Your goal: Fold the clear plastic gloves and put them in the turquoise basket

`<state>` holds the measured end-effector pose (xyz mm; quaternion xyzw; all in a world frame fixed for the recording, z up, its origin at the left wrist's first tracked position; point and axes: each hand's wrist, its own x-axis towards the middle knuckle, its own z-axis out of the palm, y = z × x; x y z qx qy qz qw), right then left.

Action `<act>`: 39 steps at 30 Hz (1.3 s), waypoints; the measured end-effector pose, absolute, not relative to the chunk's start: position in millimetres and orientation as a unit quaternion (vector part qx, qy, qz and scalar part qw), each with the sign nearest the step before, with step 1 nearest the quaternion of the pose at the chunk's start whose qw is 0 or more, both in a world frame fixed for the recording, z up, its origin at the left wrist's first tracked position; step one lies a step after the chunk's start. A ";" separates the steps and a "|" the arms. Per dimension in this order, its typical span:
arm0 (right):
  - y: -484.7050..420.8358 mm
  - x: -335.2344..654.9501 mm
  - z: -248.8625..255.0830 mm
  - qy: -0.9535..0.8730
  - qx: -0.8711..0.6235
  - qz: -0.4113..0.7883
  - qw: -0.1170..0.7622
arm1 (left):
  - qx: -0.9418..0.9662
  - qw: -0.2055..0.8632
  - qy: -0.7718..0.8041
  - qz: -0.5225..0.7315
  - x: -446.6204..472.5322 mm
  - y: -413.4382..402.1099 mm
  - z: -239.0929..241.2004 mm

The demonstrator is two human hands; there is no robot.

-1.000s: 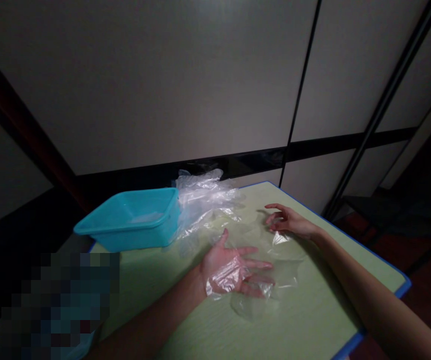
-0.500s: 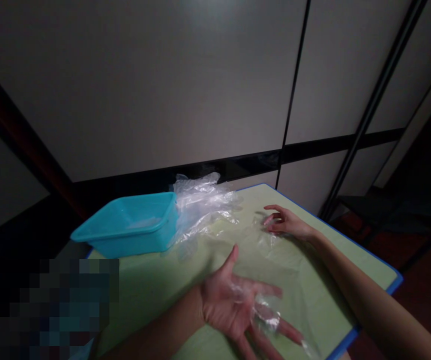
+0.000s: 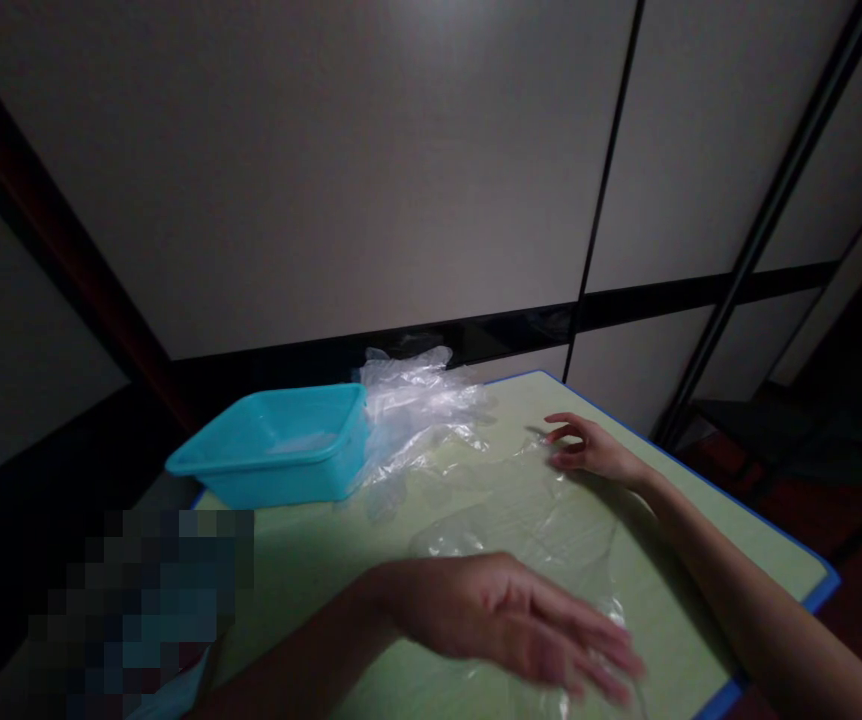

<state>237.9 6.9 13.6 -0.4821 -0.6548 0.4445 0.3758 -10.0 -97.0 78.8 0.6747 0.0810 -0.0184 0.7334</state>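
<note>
A thin clear plastic glove point(image 3: 521, 525) lies spread and wrinkled on the table between my hands; its outline is hard to make out. Over its near part, my left hand point(image 3: 506, 615) is turned edge-on, fingers stretched out and slightly blurred. Whether the fingertips touch the plastic is not clear. At the far right edge of the glove, my right hand point(image 3: 592, 452) rests with loosely bent fingers, apart from one another, the fingertips at the plastic. A pile of clear disposable gloves point(image 3: 423, 400) lies farther back, beside a turquoise basin point(image 3: 288, 480).
The light green table point(image 3: 303, 560) has a blue edge. White cabinet panels point(image 3: 386, 180) with a black strip stand right behind it. Some whitish plastic point(image 3: 302, 442) lies inside the basin. A dark chair point(image 3: 768, 430) is at the far right.
My left hand has turned from palm-up with plastic across its fingers to edge-on above the table. The glove now lies flatter. My right hand stays at about the same place.
</note>
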 end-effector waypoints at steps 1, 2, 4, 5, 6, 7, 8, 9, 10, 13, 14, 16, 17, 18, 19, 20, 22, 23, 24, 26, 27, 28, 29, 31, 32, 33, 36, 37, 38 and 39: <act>6.7 238.9 13.1 -0.656 -0.489 0.436 0.374 | 0.695 0.699 0.159 0.055 -9.3 -91.8 77.3; 6.8 240.1 12.5 -0.657 -0.497 0.426 0.373 | 0.711 0.647 0.247 0.126 -8.6 -85.1 71.2; 7.9 242.6 10.9 -0.660 -0.514 0.401 0.372 | 0.738 0.497 0.402 0.217 -8.4 -68.9 50.3; 8.9 243.7 10.2 -0.662 -0.525 0.385 0.372 | 0.752 0.418 0.456 0.226 -9.3 -60.4 38.5; 9.9 244.3 9.8 -0.664 -0.535 0.365 0.375 | 0.769 0.346 0.490 0.220 -11.1 -52.4 27.7; 10.8 244.1 9.9 -0.666 -0.544 0.341 0.379 | 0.784 0.284 0.510 0.211 -13.6 -45.5 18.9; 11.2 242.9 10.5 -0.670 -0.551 0.314 0.386 | 0.794 0.245 0.516 0.206 -16.5 -40.0 12.4; 10.9 240.2 11.7 -0.675 -0.554 0.286 0.394 | 0.802 0.220 0.517 0.201 -19.6 -36.2 8.3; 9.5 235.9 13.6 -0.683 -0.552 0.261 0.401 | 0.813 0.196 0.512 0.194 -22.6 -33.9 6.2; -1.6 213.4 21.9 -0.725 -0.517 0.219 0.400 | 0.851 0.116 0.487 0.159 -28.2 -34.7 6.7; -7.3 203.6 24.9 -0.748 -0.494 0.213 0.388 | 0.861 0.088 0.480 0.143 -28.6 -36.5 7.5; -19.7 183.3 29.7 -0.829 -0.420 0.188 0.316 | 0.869 0.050 0.479 0.112 -28.0 -40.3 8.6; -25.6 174.0 31.2 -0.858 -0.388 0.192 0.277 | 0.870 0.037 0.482 0.096 -27.4 -42.1 8.7; -30.8 165.7 31.7 -0.882 -0.354 0.196 0.243 | 0.871 0.025 0.484 0.083 -26.7 -43.5 8.5; -35.0 158.8 31.4 -0.902 -0.320 0.200 0.210 | 0.872 0.017 0.485 0.070 -26.2 -44.6 8.0; -38.3 153.4 30.1 -0.915 -0.297 0.202 0.183 | 0.872 0.009 0.485 0.061 -25.9 -45.3 7.2; -41.9 146.6 25.5 -0.930 -0.279 0.192 0.141 | 0.873 -0.004 0.485 0.054 -26.2 -45.6 4.2; -42.6 144.9 22.5 -0.933 -0.284 0.181 0.126 | 0.871 -0.011 0.488 0.058 -26.6 -45.4 2.2; -42.9 143.9 19.6 -0.934 -0.294 0.166 0.115 | 0.868 -0.018 0.492 0.064 -27.0 -45.0 0.1; -42.6 143.3 14.6 -0.933 -0.316 0.139 0.100 | 0.862 -0.033 0.500 0.074 -27.9 -44.1 -3.6; -42.1 143.7 13.0 -0.932 -0.325 0.130 0.095 | 0.861 -0.038 0.501 0.075 -28.2 -43.9 -4.9; -41.3 144.6 11.9 -0.931 -0.331 0.123 0.091 | 0.861 -0.043 0.501 0.072 -28.4 -43.9 -5.5; -40.1 146.2 11.2 -0.930 -0.336 0.119 0.087 | 0.862 -0.046 0.501 0.068 -28.5 -44.2 -5.6; -36.3 151.8 10.5 -0.928 -0.347 0.111 0.077 | 0.864 -0.048 0.497 0.057 -28.5 -45.4 -4.1; -33.6 155.8 10.1 -0.926 -0.356 0.106 0.074 | 0.865 -0.046 0.496 0.053 -28.3 -46.3 -2.8; -30.4 160.6 9.5 -0.922 -0.366 0.101 0.074 | 0.866 -0.042 0.496 0.052 -28.1 -47.1 -1.3; -19.5 176.6 6.7 -0.903 -0.411 0.086 0.086 | 0.865 -0.021 0.498 0.056 -27.4 -48.9 3.1; -15.9 181.6 5.5 -0.895 -0.429 0.081 0.088 | 0.864 -0.014 0.499 0.058 -27.3 -49.2 4.2; -12.5 186.1 4.3 -0.888 -0.444 0.075 0.087 | 0.864 -0.008 0.500 0.058 -27.4 -49.2 5.1; -9.4 190.1 3.1 -0.882 -0.458 0.070 0.085 | 0.864 -0.004 0.499 0.058 -27.5 -49.0 5.9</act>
